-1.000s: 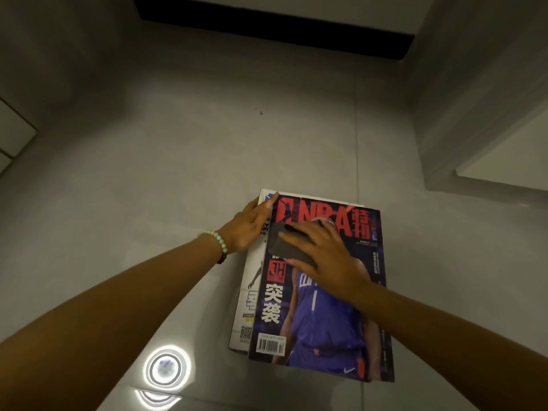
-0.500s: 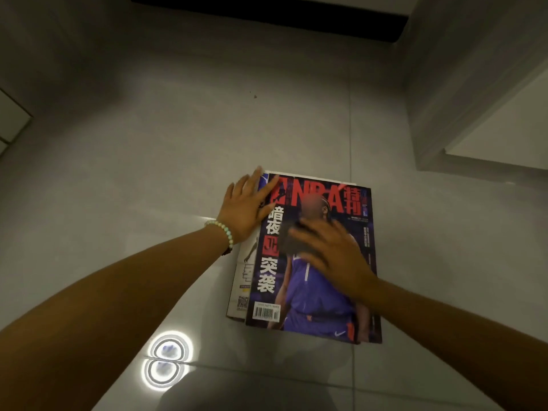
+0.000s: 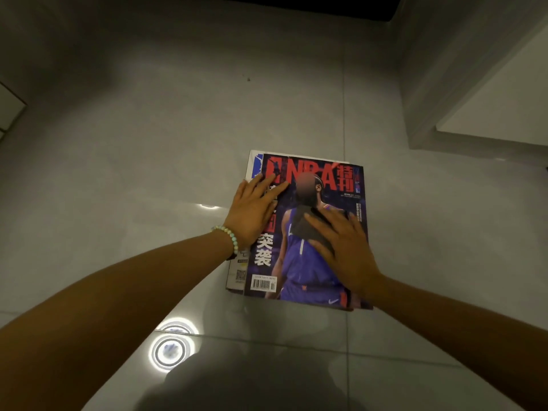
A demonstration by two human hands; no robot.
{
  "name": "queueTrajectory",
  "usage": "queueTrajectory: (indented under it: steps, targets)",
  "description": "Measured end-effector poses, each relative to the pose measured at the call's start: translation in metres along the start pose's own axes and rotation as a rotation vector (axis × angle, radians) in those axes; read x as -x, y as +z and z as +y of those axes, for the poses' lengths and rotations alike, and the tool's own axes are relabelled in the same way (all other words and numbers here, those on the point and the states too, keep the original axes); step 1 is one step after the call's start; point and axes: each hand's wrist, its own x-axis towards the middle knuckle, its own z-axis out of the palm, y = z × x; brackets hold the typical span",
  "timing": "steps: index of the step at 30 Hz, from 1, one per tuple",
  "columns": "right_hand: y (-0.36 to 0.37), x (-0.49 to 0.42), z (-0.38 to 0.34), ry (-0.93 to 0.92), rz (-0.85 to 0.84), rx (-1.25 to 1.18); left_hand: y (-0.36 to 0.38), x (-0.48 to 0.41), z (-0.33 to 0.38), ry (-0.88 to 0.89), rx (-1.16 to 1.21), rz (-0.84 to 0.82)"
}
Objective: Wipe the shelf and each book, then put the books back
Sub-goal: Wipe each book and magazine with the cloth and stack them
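Note:
A basketball magazine [image 3: 323, 271] with a red title and a player in purple lies on top of a small stack on the grey tiled floor. A white-covered magazine [image 3: 237, 272] sticks out beneath it on the left. My left hand [image 3: 252, 212] lies flat with straight fingers on the top cover's left edge. My right hand [image 3: 347, 247] presses a dark grey cloth [image 3: 305, 225] flat against the middle of the cover; most of the cloth is hidden under the palm.
Glossy grey floor tiles [image 3: 148, 173] surround the stack, with ceiling-lamp reflections [image 3: 172, 348] near me. A white cabinet corner [image 3: 474, 93] rises at the right. A dark gap [image 3: 296, 4] runs along the far wall. My shadow falls on the near floor.
My right hand has slid the cloth down the cover from the title toward the middle. My left hand has shifted lower along the left edge and flattened.

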Motion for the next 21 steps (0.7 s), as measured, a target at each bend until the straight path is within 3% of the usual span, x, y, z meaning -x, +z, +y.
queueTrajectory:
  steps: [2, 5, 6, 7, 11, 13, 17, 18, 21]
  targets:
    - [0.003, 0.015, -0.023, -0.097, -0.01, 0.03, 0.005, 0.004, 0.004, 0.006, 0.044, -0.004]
    - [0.003, 0.044, -0.041, -0.461, -0.175, 0.02, 0.011, 0.008, 0.006, -0.002, -0.017, -0.044]
    - [0.002, 0.049, -0.032, -0.516, -0.153, -0.006, 0.013, 0.008, 0.006, -0.002, -0.04, -0.052]
    - [-0.002, 0.05, -0.02, -0.457, -0.126, -0.086, 0.013, 0.008, 0.006, -0.005, -0.055, -0.053]
    - [-0.017, 0.047, 0.028, 0.13, 0.02, -0.112, 0.013, 0.008, 0.009, -0.016, -0.08, -0.042]
    - [-0.013, 0.056, 0.019, 0.124, 0.0, -0.151, 0.012, 0.007, 0.011, -0.029, -0.075, -0.032]
    - [0.006, 0.088, 0.002, -0.35, -0.11, -0.003, 0.012, -0.001, 0.024, -0.027, -0.006, 0.044]
    - [0.004, 0.088, 0.008, -0.341, -0.099, -0.026, 0.014, -0.003, 0.029, -0.014, 0.002, 0.045]
    - [-0.005, 0.082, 0.031, -0.002, 0.021, -0.184, 0.02, -0.006, 0.04, 0.023, -0.028, 0.031]
